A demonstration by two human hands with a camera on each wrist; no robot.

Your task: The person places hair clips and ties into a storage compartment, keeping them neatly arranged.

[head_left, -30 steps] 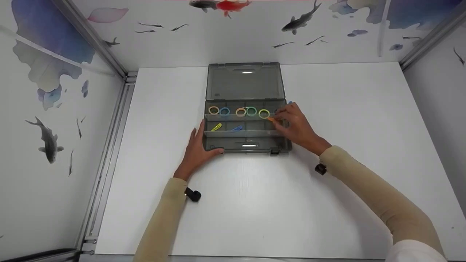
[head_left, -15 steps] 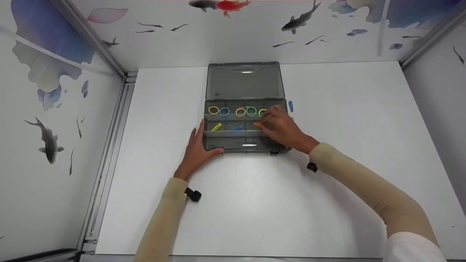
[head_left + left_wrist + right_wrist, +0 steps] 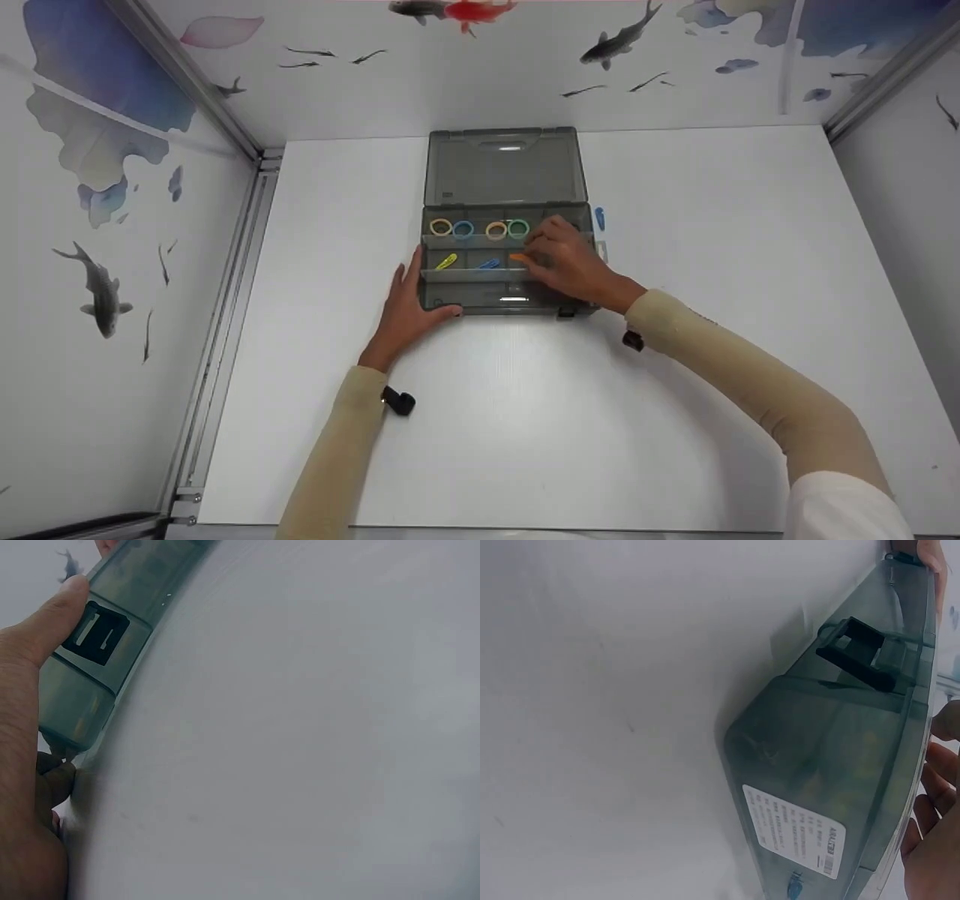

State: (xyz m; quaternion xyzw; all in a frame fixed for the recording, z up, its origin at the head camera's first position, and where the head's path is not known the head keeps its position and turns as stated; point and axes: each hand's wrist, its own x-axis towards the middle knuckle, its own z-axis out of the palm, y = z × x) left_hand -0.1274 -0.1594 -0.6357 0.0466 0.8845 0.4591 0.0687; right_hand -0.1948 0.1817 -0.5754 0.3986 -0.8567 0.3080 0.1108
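A smoky clear compartment box (image 3: 469, 296) lies on the table with its lid (image 3: 506, 172) folded back. My left hand (image 3: 405, 315) grips its front left corner, the thumb on the front rim and the fingers along the left side. Above the middle row, my right hand (image 3: 566, 262) pinches an orange hair clip (image 3: 518, 257). A yellow hair clip (image 3: 446, 262) and a blue hair clip (image 3: 489, 264) lie in that row's left compartments. Orange, blue and green hair ties (image 3: 518, 229) fill part of the back row; the right hand hides its right part.
Another blue clip (image 3: 599, 218) lies on the table right of the box. Black latches (image 3: 859, 652) stick out from the box's front, and a white label (image 3: 795, 829) is on its side. White printed panels (image 3: 510, 82) wall in the table (image 3: 480, 435).
My right hand has moved left over the box with the orange hair clip, now covering the yellow hair tie and uncovering the blue clip on the table. The left hand has stayed put.
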